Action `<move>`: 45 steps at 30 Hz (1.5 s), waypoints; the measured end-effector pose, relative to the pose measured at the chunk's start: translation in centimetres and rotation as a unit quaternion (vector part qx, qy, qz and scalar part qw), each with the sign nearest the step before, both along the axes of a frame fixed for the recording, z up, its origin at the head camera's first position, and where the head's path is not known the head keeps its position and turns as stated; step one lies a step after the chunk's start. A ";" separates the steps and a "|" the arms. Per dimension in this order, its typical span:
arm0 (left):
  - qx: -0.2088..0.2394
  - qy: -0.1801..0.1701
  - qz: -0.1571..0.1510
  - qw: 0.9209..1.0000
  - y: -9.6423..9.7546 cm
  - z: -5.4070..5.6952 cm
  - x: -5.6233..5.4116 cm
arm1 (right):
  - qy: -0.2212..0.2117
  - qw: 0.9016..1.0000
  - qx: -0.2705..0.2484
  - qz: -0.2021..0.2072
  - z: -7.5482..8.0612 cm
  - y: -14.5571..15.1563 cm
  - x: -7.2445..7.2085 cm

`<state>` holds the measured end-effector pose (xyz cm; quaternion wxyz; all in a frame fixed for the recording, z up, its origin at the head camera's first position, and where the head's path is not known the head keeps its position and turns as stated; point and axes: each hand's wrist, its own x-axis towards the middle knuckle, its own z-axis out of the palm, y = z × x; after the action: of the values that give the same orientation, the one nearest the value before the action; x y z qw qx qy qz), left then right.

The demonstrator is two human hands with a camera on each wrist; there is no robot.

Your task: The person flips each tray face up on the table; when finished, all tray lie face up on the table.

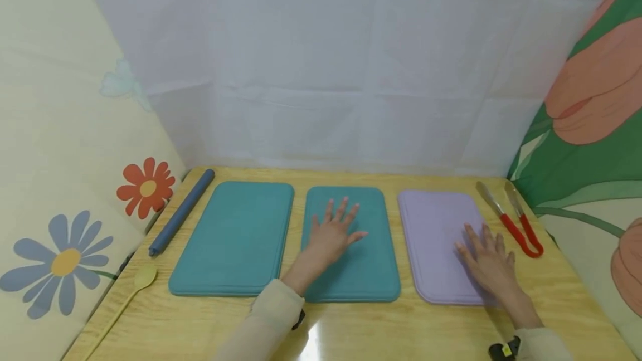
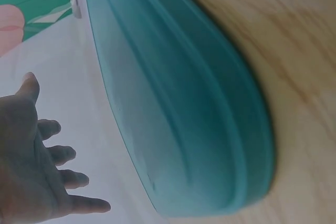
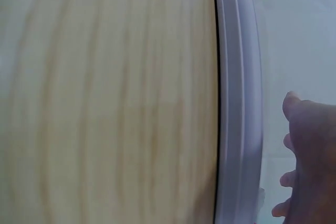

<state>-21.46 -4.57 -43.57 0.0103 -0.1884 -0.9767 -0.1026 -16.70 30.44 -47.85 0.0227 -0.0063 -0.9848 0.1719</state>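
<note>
My left hand [image 1: 331, 238] is spread over the middle teal board [image 1: 371, 272], palm down, fingers pointing away from me. In the left wrist view that hand [image 2: 26, 166] hovers beside the thick teal edge [image 2: 210, 103] with nothing in it. My right hand [image 1: 491, 266], fingers also spread, is over the right part of the lilac board [image 1: 431, 227]. The right wrist view shows the hand [image 3: 312, 150] past the lilac rim [image 3: 239, 103], holding nothing. A larger teal board [image 1: 236, 238] lies flat to the left.
A dark blue rod [image 1: 181, 213] lies along the table's left edge, with a yellow long-handled spoon [image 1: 144, 276] nearer me. Red-handled metal tongs [image 1: 521, 233] lie spread at the right. A white cloth [image 1: 321, 71] hangs behind the wooden table [image 1: 361, 327]; flowered cloths flank it.
</note>
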 end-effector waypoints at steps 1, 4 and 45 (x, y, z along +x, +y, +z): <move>-0.004 0.003 -0.003 1.000 0.2 0.1 0.0 | 0.000 1.000 0.001 0.000 0.0 0.1 0.0; -0.013 0.007 -0.010 1.000 1.0 0.1 -0.2 | -0.004 1.000 -0.001 -0.002 0.1 0.3 0.0; 0.049 -0.008 0.002 0.999 12.4 -1.6 -0.3 | -0.061 0.998 -0.033 -0.003 0.0 1.8 0.0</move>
<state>-21.72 7.84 -45.19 0.0122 -0.1854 -0.9708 -0.1515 -16.67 32.21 -47.84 -0.0366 -0.0207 -0.9782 0.2031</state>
